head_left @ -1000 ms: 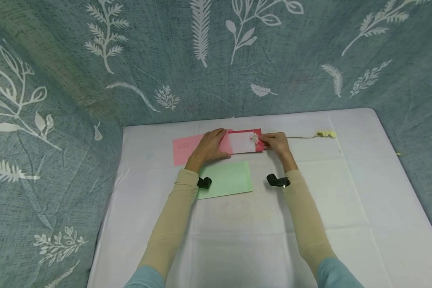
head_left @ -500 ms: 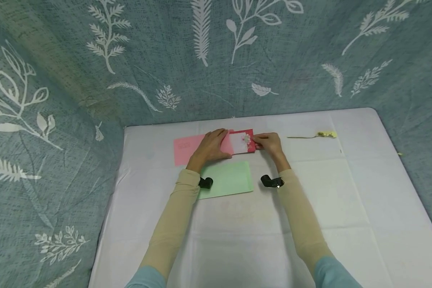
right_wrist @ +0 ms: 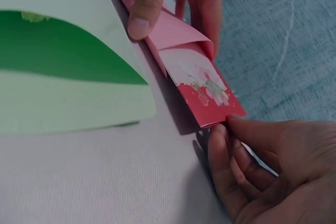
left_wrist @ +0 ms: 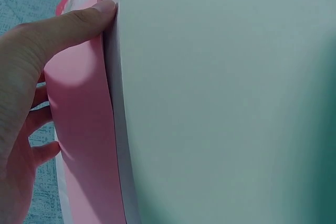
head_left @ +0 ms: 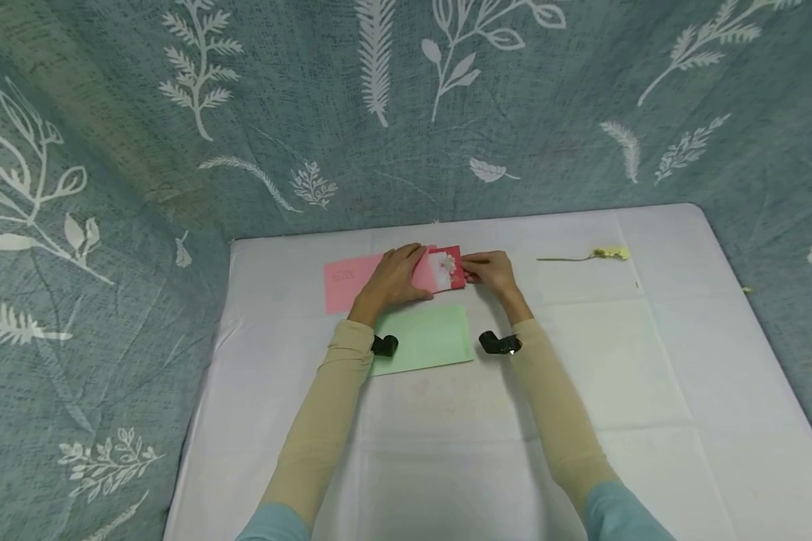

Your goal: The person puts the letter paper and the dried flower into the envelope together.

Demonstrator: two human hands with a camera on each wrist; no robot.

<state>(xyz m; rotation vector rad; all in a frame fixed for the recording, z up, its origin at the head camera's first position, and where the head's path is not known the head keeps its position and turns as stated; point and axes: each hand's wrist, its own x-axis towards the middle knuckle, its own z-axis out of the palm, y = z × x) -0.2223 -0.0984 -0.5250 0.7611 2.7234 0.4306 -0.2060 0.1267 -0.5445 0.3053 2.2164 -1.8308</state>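
a few short lines of reddish print (head_left: 343, 276) show on the left part of the pink envelope (head_left: 372, 264), too small to read. the envelope lies toward the far side of the table (head_left: 460, 481), and a red-and-white greeting card (head_left: 449, 269), printed with a pale flower, sits partly inside it, its red end sticking out on the right.

the left hand (head_left: 395, 278) holds the envelope near that mouth, thumb on the near edge and fingers spread along the far edge. the right hand (head_left: 490, 272) pinches the card's outer end between thumb and fingertips, its other fingers curled.

just nearer the person lies a light green envelope (head_left: 426, 342); the right wrist view shows it gaping, deep green within, with something yellowish at its upper edge. well to the right lies a yellow flower (head_left: 609, 254) on a thin stem.

the tabletop is covered in white, with fold creases. behind it and to the sides hangs blue-green fabric (head_left: 298, 98) printed with white leaves and sprigs. beige sleeves (head_left: 331, 406) cover the forearms, and each wrist wears a small black camera (head_left: 499, 343).
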